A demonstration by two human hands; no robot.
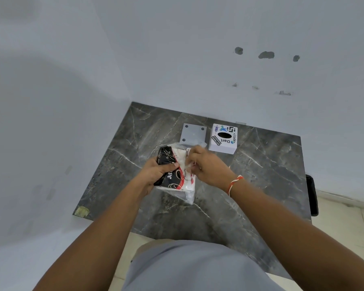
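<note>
A plastic-wrapped pack of white tissues (178, 179) with a black and red printed wrapper is held above the dark marble table (261, 169). My left hand (156, 173) grips the pack's left side, thumb across the print. My right hand (206, 166) pinches the clear wrapper at the pack's right edge. Behind them stands a white tissue box (223, 139) with stickers and a dark oval opening. Next to it, on its left, lies a grey square plate (192, 133) with dark spots at its corners.
Pale walls close in the table at the back and left. A strip of tape (81, 211) marks the table's near left corner. A black object (312, 195) sits by the table's right edge. Light floor tiles (345, 227) lie to the right.
</note>
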